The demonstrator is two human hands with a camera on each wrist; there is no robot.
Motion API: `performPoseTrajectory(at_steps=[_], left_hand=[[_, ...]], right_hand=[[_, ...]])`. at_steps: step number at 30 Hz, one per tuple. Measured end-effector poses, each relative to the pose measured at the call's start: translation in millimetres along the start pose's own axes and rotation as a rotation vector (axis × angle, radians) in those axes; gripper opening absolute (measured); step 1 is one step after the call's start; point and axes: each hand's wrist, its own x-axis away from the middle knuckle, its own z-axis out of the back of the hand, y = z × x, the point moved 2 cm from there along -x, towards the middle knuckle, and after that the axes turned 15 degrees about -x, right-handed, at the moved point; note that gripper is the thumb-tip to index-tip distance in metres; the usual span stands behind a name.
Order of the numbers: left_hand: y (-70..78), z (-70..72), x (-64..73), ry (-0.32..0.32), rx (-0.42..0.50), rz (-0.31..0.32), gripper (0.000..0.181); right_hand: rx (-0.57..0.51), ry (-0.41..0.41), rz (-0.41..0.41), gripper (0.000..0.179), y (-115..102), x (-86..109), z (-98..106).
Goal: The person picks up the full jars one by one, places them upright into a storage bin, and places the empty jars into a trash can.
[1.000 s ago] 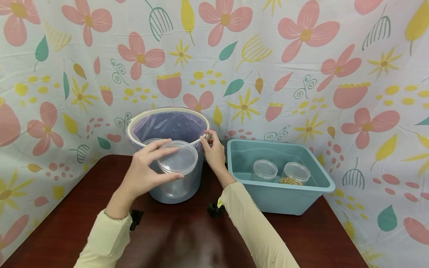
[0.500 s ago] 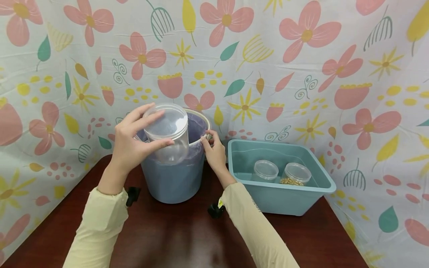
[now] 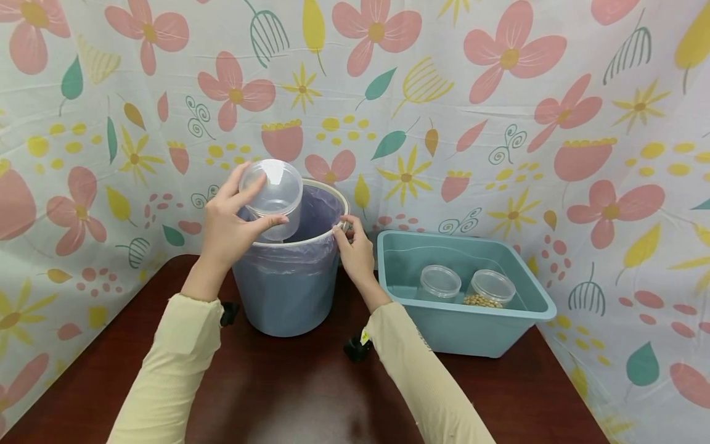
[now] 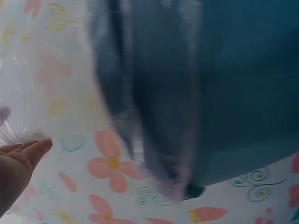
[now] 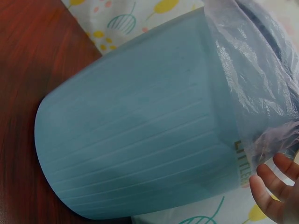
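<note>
My left hand grips a clear plastic jar from its left side, thumb in front and fingers behind. The jar is held over the near left part of the opening of a blue trash bin, overlapping its rim in the head view. A thin purple bag lines the bin and folds down outside below the cream rim ring. With thumb and fingers, my right hand pinches the rim at the right side. In the right wrist view, its fingertips are by the bag's folded edge.
Right of the bin stands a blue-green plastic tub. Inside it are a clear lidded jar and another jar with tan nuts or beans. A floral cloth hangs close behind the dark wooden table.
My left hand has lifted the clear jar from in front of the bin, up and away from me, to over its opening. The right hand has stayed at the rim.
</note>
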Motion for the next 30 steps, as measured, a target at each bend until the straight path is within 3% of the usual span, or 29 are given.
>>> performPoseTrajectory(at_steps=[4, 10, 14, 22, 26, 30], left_hand=[[-15.0, -9.8, 5.6, -0.079, -0.064, 0.085, 0.068], [-30.7, -22.6, 11.8, -0.214, -0.098, 0.14, 0.068], [-36.4, -28.5, 14.1, -0.275, -0.102, 0.187, 0.067], [-42.8, -37.2, 15.5, -0.504, -0.152, 0.244, 0.061], [-44.1, -37.3, 14.1, -0.558, -0.175, 0.273, 0.056], [-43.9, -37.0, 14.4, -0.549, -0.185, 0.263, 0.055]], right_hand=[[-0.004, -0.008, -0.002, 0.035, 0, 0.7, 0], [0.0, -0.008, -0.001, 0.035, -1, 0.8, -1], [0.003, -0.004, 0.002, 0.035, 0, -0.2, -1], [0.005, -0.001, 0.003, 0.033, -1, -0.2, -1], [0.004, 0.001, 0.003, 0.032, -1, -0.2, -2], [0.007, -0.003, 0.005, 0.033, 0, -0.6, -3]])
